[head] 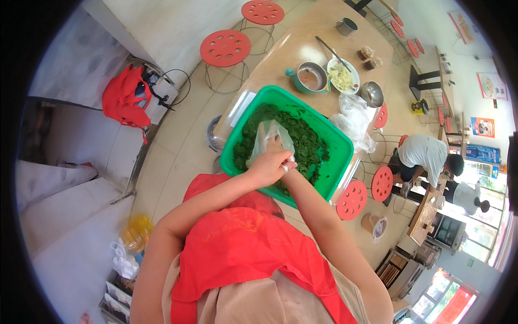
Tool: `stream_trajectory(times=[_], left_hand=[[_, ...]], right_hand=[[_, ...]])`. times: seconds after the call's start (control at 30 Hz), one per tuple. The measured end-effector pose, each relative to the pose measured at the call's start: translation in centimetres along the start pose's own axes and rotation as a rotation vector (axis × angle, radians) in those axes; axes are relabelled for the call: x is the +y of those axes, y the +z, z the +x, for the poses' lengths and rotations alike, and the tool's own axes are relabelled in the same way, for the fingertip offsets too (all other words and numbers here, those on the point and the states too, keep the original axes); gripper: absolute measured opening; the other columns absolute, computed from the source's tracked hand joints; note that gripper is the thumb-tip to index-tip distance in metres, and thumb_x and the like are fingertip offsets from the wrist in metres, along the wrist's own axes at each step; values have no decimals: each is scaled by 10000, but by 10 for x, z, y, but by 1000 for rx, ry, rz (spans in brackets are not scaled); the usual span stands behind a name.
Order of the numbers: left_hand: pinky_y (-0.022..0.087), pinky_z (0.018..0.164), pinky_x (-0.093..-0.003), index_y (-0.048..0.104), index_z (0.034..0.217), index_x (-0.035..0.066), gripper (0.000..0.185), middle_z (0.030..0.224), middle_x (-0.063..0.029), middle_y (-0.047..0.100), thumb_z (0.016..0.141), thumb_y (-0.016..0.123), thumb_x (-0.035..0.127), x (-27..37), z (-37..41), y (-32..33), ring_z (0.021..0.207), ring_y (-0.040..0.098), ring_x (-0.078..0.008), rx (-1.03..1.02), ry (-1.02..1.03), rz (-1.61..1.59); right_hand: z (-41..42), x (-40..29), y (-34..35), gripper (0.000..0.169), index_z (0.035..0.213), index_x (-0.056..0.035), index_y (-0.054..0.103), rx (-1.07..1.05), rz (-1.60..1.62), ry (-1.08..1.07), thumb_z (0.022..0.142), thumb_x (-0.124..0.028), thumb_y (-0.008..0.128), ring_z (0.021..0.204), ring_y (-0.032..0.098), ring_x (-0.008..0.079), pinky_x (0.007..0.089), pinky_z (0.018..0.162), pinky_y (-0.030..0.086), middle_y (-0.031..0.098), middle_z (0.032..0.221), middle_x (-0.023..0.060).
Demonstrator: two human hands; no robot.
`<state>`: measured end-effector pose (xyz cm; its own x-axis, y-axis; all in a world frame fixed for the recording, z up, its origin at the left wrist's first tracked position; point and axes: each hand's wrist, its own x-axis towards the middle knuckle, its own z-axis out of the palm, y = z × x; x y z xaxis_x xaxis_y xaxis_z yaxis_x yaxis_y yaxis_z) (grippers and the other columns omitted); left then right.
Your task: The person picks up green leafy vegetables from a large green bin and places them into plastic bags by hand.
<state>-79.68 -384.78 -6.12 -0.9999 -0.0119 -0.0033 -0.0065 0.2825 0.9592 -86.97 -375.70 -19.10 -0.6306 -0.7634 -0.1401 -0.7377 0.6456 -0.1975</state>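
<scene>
A green plastic basin (347,150) holds dark green, finely chopped greens (301,131) and rests at the table's near end. My right hand (274,142) is inside a clear plastic bag (260,139), over the greens. The bag blurs its fingers, so their pose is unclear. At my right wrist, my left hand (275,164) closes around the gathered mouth of the bag. White crumpled plastic bags (354,117) lie beside the basin on the right.
Beyond the basin, the wooden table (279,69) bears a steel-lined pot (311,77), a plate of shredded food (342,77) with chopsticks, a metal bowl (372,94), jars (372,63) and a metal cup (347,26). Red stools (225,47) flank it. A person (425,158) bends at another table.
</scene>
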Motion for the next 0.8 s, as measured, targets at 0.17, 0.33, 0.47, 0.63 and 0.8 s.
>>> stream_trajectory(times=[0.17,0.33,0.47,0.63,0.8], left_hand=[[449,614,-414,522,836,18,200,742,-186,591,901,585,196,-32,-8,2,698,599,-350,-20,-80,115],[455,620,-400,543,884,21,200,749,-181,598,903,590,214,-17,2,-7,710,603,-338,38,-66,42],[460,618,-359,563,920,24,213,723,-158,597,911,598,234,-4,-3,-20,662,598,-283,-2,29,-58],[436,586,-358,566,882,23,212,691,-147,570,908,602,231,-16,3,-25,609,547,-253,69,-25,-73],[435,583,-384,561,860,22,210,699,-164,579,909,586,225,-26,-2,-26,618,561,-306,20,-142,49]], right_hand=[[28,3,10,592,1381,-104,404,-117,29,31,821,-197,574,1312,353,399,458,1058,335,328,1435,237],[29,7,-6,605,1388,-125,400,-249,36,-30,817,-227,572,1308,361,392,472,1061,323,334,1438,222],[16,-1,-19,614,1393,-141,396,-93,82,-76,814,-251,570,1305,367,386,483,1064,314,339,1440,210],[48,-14,-12,627,1401,-161,392,-30,21,-122,811,-280,568,1301,375,378,497,1068,302,345,1443,195],[46,-18,1,639,1408,-181,388,-189,25,-159,807,-310,565,1296,383,371,511,1071,290,350,1446,181]])
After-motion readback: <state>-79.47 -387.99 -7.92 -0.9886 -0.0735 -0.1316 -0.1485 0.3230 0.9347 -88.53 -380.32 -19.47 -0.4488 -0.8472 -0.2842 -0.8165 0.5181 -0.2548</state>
